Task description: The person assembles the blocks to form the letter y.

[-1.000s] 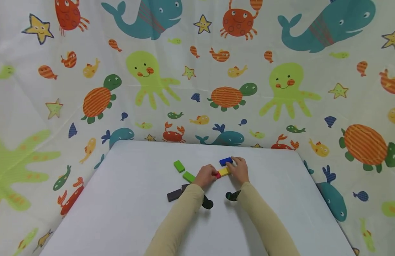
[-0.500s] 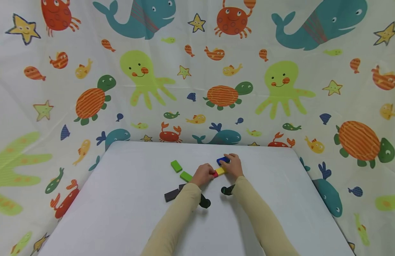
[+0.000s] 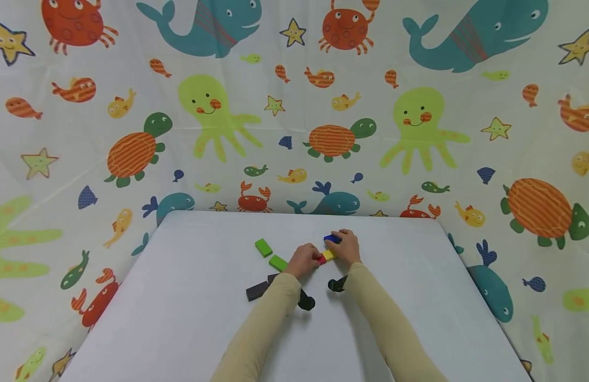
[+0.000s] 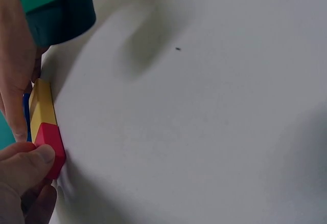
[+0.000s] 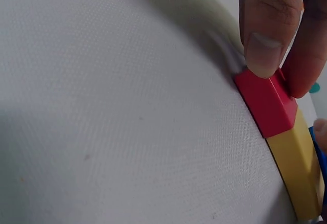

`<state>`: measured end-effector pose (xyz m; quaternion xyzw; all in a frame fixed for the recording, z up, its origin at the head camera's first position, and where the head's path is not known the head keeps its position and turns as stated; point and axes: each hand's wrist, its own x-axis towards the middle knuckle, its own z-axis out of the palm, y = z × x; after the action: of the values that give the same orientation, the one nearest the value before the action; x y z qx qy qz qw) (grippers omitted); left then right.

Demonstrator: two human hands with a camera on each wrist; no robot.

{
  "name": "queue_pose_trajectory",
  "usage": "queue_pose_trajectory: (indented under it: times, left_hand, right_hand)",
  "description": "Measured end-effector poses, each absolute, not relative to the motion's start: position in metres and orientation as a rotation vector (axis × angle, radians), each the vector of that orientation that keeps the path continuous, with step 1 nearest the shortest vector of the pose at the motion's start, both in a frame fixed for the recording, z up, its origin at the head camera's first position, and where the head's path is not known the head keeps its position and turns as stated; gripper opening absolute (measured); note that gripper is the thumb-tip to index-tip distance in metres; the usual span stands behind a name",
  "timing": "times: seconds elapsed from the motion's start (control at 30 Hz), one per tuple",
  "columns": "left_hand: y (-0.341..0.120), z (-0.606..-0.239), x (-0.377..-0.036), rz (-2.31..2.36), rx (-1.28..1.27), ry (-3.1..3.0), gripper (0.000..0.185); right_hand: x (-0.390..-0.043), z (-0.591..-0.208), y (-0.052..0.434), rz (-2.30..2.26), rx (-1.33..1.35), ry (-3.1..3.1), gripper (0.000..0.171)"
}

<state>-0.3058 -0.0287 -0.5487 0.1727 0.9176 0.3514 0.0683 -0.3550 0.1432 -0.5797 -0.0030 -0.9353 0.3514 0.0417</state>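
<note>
In the head view my left hand [image 3: 304, 261] is at the near left end of a short row of blocks. Its thumb and fingers pinch a red block [image 5: 265, 104]. End to end with the red one lies a yellow block [image 5: 294, 162], its long edge in line. My right hand [image 3: 346, 246] holds a blue block [image 3: 331, 239] just behind the yellow one, thumb on the near side and fingers at the far side. In the left wrist view only a sliver of the blue block shows behind the yellow; whether they touch I cannot tell.
Left of my left hand lie two green blocks [image 3: 263, 248] and two dark blocks [image 3: 257, 291], one partly behind my sleeve. The white table [image 3: 179, 318] ends at a curtain [image 3: 294, 154] printed with sea animals. Dark wrist cameras hang under both wrists.
My right thumb has slid left along the blue block's near side, and the hand has closed round it. My left hand stays on the red block. The head view has shifted slightly.
</note>
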Motion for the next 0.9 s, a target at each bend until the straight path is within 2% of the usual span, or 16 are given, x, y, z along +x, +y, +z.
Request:
queue_pose_trajectory:
  times: [0.4, 0.9]
  left_hand:
    - [-0.027, -0.548, -0.303, 1.03, 0.513, 2.77, 0.021]
    - [-0.028, -0.546, -0.299, 1.048, 0.531, 2.768, 0.021]
  right_hand:
    - [-0.353, -0.576, 0.15, 1.073, 0.011, -2.879, 0.05]
    - [-0.34, -0.573, 0.194, 1.037, -0.023, -2.875, 0.047]
